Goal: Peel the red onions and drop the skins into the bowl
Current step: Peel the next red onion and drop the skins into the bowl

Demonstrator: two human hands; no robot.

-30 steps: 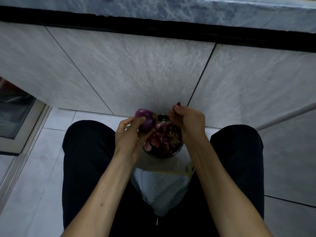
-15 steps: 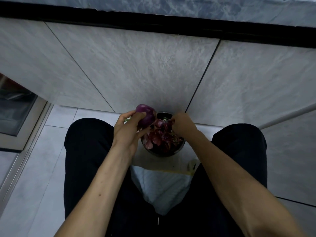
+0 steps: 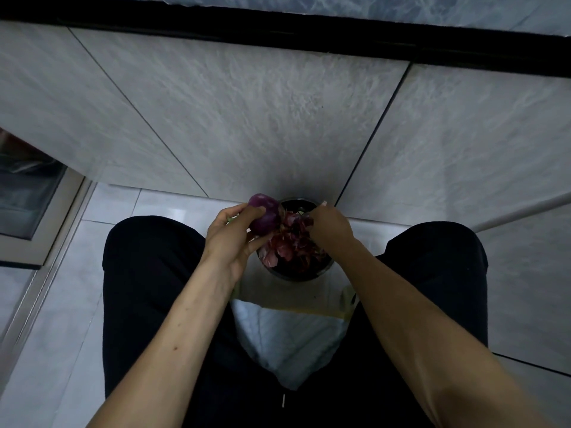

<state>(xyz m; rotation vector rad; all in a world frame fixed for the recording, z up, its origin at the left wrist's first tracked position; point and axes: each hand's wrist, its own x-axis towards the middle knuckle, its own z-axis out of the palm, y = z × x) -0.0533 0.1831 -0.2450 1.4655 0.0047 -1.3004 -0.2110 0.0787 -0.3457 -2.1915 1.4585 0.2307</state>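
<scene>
The left hand (image 3: pixel 233 239) grasps a red onion (image 3: pixel 265 216), its long axis tilted up-left, beside the bowl (image 3: pixel 298 271) of skins (image 3: pixel 289 242). The right hand (image 3: pixel 330 223) is over the bowl; its grip cannot be told.

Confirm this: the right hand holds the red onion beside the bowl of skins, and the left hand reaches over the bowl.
Hands are swapped. In the head view the left hand holds the red onion beside the bowl of skins, and the right hand reaches over the bowl.
</scene>
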